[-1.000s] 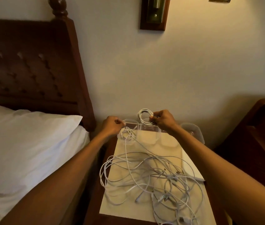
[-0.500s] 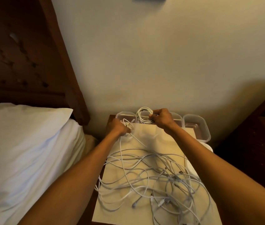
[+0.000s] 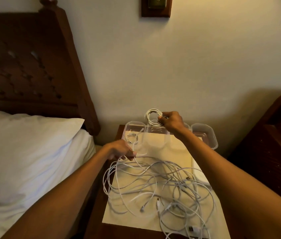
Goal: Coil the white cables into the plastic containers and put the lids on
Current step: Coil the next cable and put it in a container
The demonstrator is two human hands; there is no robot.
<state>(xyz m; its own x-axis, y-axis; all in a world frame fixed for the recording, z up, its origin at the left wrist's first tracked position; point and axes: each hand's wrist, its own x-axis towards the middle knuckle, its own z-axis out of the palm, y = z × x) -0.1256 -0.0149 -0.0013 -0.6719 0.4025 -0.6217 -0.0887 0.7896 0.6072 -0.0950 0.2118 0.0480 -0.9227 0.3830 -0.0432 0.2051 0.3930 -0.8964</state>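
Dark wooden counter (image 3: 119, 232) stands against a cream wall (image 3: 153, 66), beside a bed with a white pillow (image 3: 29, 144), and a pale sheet (image 3: 176, 152) covers its top. A loose tangle of white cables (image 3: 162, 183) sprawls over the sheet. Clear plastic containers (image 3: 205, 135) sit in a row along the far edge. The right hand (image 3: 172, 122) – raised just above them – has its grip clenched on a small coil (image 3: 151, 117) of cable. The left hand (image 3: 119, 150), nearer and lower, pinches one strand (image 3: 137, 163) running into the tangle.
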